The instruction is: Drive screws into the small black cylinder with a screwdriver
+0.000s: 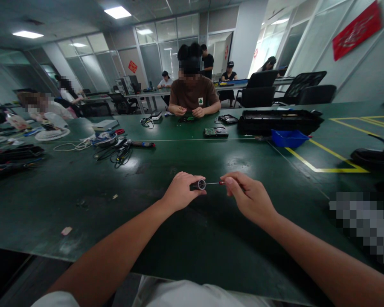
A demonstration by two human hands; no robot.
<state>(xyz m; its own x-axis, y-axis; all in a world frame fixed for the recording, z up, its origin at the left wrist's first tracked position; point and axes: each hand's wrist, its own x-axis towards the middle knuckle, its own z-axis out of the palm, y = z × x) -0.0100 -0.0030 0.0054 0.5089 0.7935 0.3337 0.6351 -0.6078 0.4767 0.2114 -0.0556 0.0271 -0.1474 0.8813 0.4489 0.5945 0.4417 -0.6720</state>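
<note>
Between thumb and fingers, my left hand [181, 190] grips a small dark cylindrical part [201, 184] with a pale ring at its end. My right hand [248, 194] is closed around the red handle of a thin screwdriver [213, 183]. The screwdriver's metal shaft points left and reaches the cylindrical part; whether its tip sits inside is too small to tell. Both hands are held over the green table [179, 238], near its front edge.
Across the table sits a person [193, 96] handling small parts. Cables [115, 149] lie at the left, a circuit-board device [216, 132] ahead. A blue tray [289, 138] and a long black casing [278, 121] stand ahead to the right. A paper scrap [66, 230] lies front left.
</note>
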